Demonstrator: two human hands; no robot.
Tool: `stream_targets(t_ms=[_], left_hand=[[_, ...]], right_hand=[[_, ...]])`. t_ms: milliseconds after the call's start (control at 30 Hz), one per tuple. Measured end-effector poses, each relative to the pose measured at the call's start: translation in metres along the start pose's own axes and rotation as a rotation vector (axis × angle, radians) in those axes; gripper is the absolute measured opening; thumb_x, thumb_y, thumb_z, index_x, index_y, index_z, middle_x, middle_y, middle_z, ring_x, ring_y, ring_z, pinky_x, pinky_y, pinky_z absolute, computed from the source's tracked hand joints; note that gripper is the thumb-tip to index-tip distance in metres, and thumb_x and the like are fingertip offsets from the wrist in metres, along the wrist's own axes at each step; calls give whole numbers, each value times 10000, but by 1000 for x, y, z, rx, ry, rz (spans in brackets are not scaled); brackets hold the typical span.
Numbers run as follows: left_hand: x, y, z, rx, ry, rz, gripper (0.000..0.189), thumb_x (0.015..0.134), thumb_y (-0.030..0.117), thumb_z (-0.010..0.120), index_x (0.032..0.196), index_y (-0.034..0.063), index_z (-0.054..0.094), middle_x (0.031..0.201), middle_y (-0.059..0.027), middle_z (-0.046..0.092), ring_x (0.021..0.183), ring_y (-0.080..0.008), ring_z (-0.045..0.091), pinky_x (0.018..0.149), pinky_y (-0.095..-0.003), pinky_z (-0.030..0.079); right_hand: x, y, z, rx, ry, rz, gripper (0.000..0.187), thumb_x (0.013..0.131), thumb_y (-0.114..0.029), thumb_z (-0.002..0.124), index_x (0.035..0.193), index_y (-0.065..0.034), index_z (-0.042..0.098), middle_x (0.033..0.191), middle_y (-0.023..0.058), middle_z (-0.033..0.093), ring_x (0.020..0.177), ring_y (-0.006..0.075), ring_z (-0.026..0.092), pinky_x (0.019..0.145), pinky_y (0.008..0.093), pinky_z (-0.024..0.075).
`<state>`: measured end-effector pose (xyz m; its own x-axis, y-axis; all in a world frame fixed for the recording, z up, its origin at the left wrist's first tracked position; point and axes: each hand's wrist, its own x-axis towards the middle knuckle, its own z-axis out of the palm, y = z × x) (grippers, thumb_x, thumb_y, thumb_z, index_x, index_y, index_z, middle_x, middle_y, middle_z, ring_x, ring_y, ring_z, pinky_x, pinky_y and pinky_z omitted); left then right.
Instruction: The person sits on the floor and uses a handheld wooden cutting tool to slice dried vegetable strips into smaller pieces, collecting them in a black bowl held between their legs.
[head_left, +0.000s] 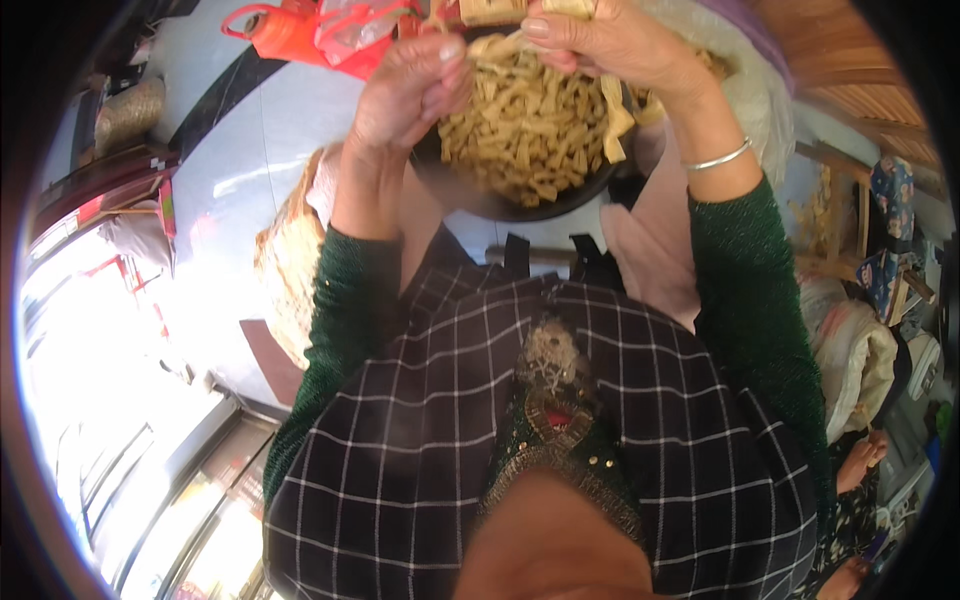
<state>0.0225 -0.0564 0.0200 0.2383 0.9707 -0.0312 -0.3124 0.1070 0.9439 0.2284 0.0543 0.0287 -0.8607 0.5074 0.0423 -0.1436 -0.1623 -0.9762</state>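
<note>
Above a dark round basin (525, 212), both of my hands work at a tan, flat strip (495, 49) that looks like bean curd skin. My left hand (412, 94) pinches its left end between thumb and finger. From the other side my right hand (600, 41) grips it, its fingertips partly cut off by the upper picture edge. Many short, knotted tan pieces (525, 127) fill the basin. A longer loose strip (616, 120) hangs over the basin's right side, below my right wrist. The basin sits between my knees.
A red plastic bag (356, 37) and an orange container (281, 34) lie at the upper left. White plastic sheeting (754, 97) is at the upper right, near wooden boards (862, 75). At the lower right, another person's hand (862, 457) is beside a pale sack (862, 360).
</note>
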Motion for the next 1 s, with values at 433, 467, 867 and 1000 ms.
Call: stream_targets(t_ms=[433,467,867,1000], left_hand=[[42,-3,20,460,128,109,522,979,437,428,1210,-10,569,1001,-125,622,948,-204,558,924,-338,406],[50,-2,22,392,113,151,507,982,418,430,1207,-15,570,996,-105,617,945,-189,546,924,-328,403],[86,9,10,-362,231,207,330,1001,246,386,1040,-20,577,1035,-148,625,914,-227,616,840,-353,501],[92,31,-11,-526,471,255,236,981,240,411,849,74,513,647,-6,439,559,-131,443,526,-259,384]], right_hand=[[15,14,-3,492,-113,23,358,1012,-340,413,862,-39,535,564,-12,433,408,46,347,369,188,279],[16,15,0,550,-118,42,360,1012,-342,413,855,-41,532,566,-13,433,407,47,345,368,188,278],[35,21,8,572,-20,148,274,998,-280,466,870,-51,545,591,-50,411,452,35,344,396,182,285],[39,27,19,442,15,215,235,983,-245,502,874,-41,549,602,-55,411,460,33,359,409,191,301]])
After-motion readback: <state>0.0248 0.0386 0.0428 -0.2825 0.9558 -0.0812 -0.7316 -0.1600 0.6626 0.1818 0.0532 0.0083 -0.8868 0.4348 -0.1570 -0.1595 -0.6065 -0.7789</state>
